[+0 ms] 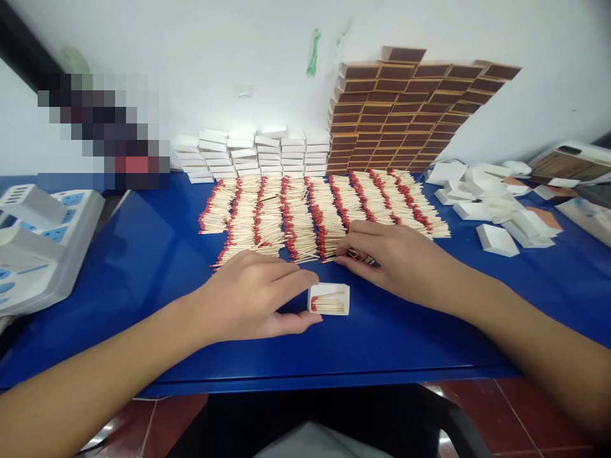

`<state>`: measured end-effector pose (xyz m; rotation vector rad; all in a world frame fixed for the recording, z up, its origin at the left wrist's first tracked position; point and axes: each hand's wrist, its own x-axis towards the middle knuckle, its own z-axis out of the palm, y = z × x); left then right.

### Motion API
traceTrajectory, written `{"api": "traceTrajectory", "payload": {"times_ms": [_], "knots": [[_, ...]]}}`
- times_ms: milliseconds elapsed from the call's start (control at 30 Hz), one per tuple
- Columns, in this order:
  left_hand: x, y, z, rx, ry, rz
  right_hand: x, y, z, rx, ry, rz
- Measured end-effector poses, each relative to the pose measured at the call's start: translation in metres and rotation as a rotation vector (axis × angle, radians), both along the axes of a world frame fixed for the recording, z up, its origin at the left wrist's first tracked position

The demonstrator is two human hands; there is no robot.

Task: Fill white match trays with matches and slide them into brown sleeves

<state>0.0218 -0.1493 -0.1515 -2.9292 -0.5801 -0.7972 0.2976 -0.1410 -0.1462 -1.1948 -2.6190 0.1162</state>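
Note:
My left hand [260, 296] grips the left end of a small white matchbox tray [346, 299] between thumb and fingers, near the front of the blue table. Several red-headed matches [329, 305] lie inside the tray, their heads to the left. Up and to the right of it, my right hand [384, 251] is closed at the front edge of the rows of loose matches [300, 222]. Some matches show between its thumb and fingers; how many it pinches is hidden. The rows lie side by side, red heads facing left.
Stacked white trays [258, 152] and brown-sided matchbox sleeves [396, 121] line the wall behind the matches. Loose white trays [496, 203] are heaped at the right. A power strip [52, 248] with plugs sits at the left of the blue table [382, 350].

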Motion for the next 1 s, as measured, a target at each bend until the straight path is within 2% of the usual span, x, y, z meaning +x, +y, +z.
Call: {"api": "traceTrajectory", "payload": {"times_ms": [167, 467, 1000], "knots": [[0.0004, 0.0008, 0.0013, -0.018, 0.011, 0.003, 0.0014, 0.0006, -0.0006, -0.057, -0.02, -0.014], [0.0006, 0.0007, 0.0009, 0.004, 0.023, 0.012, -0.0001, 0.0002, -0.0016, -0.026, -0.017, 0.042], [0.0012, 0.0016, 0.0, -0.026, 0.02, 0.009, -0.0018, -0.002, -0.0019, -0.034, 0.013, 0.034]]}}
